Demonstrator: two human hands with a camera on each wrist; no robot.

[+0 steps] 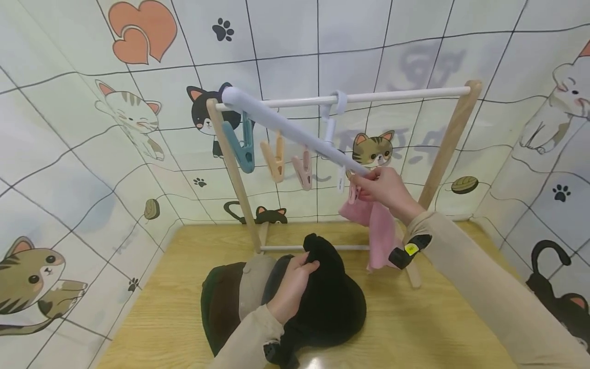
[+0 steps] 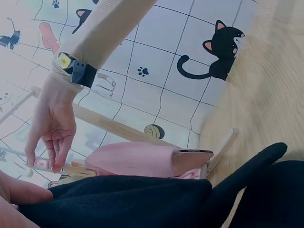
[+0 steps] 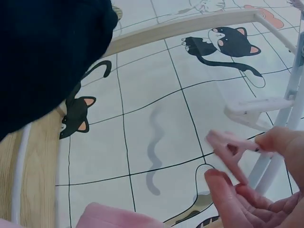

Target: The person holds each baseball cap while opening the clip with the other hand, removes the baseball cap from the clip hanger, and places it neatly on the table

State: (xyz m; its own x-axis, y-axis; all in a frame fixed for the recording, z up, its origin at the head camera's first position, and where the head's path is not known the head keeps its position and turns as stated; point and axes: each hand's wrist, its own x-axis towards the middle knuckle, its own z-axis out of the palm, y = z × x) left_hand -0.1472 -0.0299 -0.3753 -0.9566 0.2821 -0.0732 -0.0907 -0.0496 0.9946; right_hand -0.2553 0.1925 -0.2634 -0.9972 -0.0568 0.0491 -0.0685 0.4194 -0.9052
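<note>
Head view: no readable writing; hands: right (image 1: 384, 188) pinches pink clip (image 1: 354, 193).

The right hand (image 1: 384, 188) mostly covers the small pink plastic clothespin (image 1: 354, 193), so its bite on the pink cloth (image 1: 375, 225) is probably hidden; the black garment (image 1: 329, 297) hides the left hand's fingertips.

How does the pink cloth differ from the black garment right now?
The small pink cloth hangs from the white hanger bar, at the pink clothespin the right hand pinches. The larger black garment lies bunched on the wooden table, gripped by the left hand. Both are soft fabric.
</note>
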